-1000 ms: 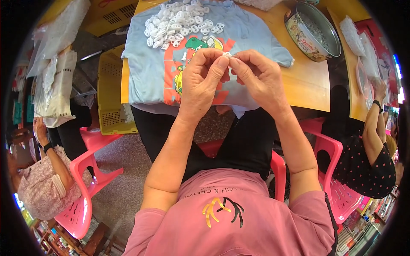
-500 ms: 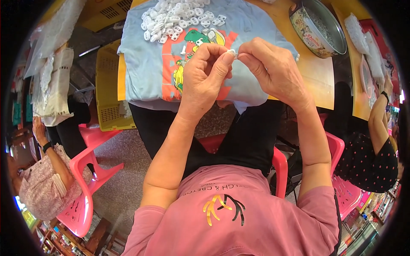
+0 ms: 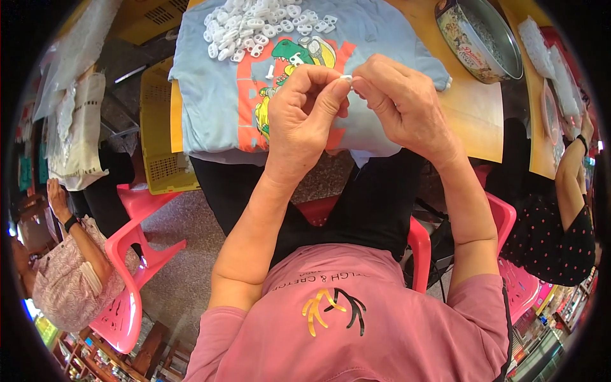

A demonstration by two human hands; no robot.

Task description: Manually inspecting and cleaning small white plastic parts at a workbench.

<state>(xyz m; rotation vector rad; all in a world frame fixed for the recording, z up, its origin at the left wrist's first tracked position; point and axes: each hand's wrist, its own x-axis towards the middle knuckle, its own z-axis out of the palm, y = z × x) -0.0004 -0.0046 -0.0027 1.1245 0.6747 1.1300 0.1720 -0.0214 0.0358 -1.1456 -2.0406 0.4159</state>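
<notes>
Between the thumb and forefinger of my left hand (image 3: 300, 121), a small white plastic piece (image 3: 346, 77) is pinched. My right hand (image 3: 407, 105) meets it from the right, thumb and fingertips pressed together at the piece's edge. Whatever lies inside that right pinch is too small to make out. Both hands are above a light blue shirt (image 3: 213, 118) with a dinosaur print, spread over the table. On its far part lies a heap of white plastic pieces (image 3: 245, 27), oval with holes. A loose white piece (image 3: 270, 71) rests near my left hand.
At the far right of the table stands an oval tin (image 3: 474, 44) holding many small clear or silvery bits. A yellow crate (image 3: 167, 172) is left of my legs. Pink chairs (image 3: 127, 274) flank me. One person (image 3: 67, 280) sits left, another (image 3: 550, 235) right.
My hands stay together at the white piece, with only slight finger movement. The table and its things have shifted slightly in the picture.
</notes>
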